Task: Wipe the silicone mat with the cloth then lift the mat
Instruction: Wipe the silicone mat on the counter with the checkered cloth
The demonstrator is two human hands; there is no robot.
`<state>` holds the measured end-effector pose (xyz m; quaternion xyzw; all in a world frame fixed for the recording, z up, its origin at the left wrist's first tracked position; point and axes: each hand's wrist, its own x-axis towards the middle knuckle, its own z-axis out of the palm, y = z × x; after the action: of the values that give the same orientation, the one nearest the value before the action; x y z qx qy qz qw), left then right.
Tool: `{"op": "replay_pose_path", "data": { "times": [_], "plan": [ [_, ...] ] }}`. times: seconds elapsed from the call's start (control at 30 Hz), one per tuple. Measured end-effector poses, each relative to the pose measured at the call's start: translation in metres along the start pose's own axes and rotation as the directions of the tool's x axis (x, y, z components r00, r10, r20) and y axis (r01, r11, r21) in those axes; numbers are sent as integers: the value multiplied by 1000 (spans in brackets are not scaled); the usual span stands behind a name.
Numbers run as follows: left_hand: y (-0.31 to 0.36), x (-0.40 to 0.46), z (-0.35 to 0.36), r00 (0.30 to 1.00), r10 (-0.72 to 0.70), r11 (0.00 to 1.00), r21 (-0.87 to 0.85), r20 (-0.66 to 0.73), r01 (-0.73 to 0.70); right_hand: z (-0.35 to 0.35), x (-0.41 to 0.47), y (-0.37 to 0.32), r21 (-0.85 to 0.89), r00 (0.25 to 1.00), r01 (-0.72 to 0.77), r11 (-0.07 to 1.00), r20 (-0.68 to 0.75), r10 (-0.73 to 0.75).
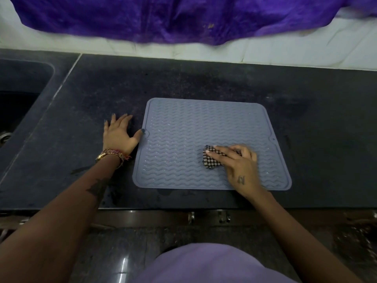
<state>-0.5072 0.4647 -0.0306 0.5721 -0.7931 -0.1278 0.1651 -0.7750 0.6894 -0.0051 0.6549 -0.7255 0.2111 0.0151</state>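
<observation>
A grey-blue silicone mat (183, 127) with wavy ridges lies flat on the dark countertop. On its lower right part is a small black-and-white checked cloth (210, 161). My right hand (238, 166) presses down on the cloth with straight fingers; part of the cloth is hidden under the palm. My left hand (119, 134) lies flat on the counter just left of the mat, its fingers spread, and the thumb tip touches the mat's left edge.
The dark stone countertop (204, 82) has a sunken sink (18, 94) at the far left. A purple fabric (142, 17) hangs over the white tiled wall behind. Drawer handles (223, 217) show below the counter's front edge.
</observation>
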Motion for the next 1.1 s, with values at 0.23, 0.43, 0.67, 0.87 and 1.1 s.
{"op": "replay_pose_path", "data": {
  "times": [0.23, 0.43, 0.67, 0.87, 1.1],
  "plan": [
    [2, -1, -2, 1000, 4, 1000, 10, -1, -4, -5, 30, 26, 109, 995, 47, 993, 77, -56],
    [4, -2, -4, 1000, 4, 1000, 12, 6, -4, 0, 37, 23, 11, 988, -22, 1000, 154, 20],
    [4, -3, -4, 1000, 9, 1000, 21, -3, -9, -7, -18, 3, 59, 998, -10, 998, 63, 6],
    [4, -6, -3, 1000, 9, 1000, 15, -24, -9, -15, -24, 6, 163, 997, 67, 984, 24, -72],
    [5, -5, -3, 1000, -2, 1000, 20, -12, 2, -5, -63, -3, 49, 993, 115, 992, -32, -114]
  ]
}}
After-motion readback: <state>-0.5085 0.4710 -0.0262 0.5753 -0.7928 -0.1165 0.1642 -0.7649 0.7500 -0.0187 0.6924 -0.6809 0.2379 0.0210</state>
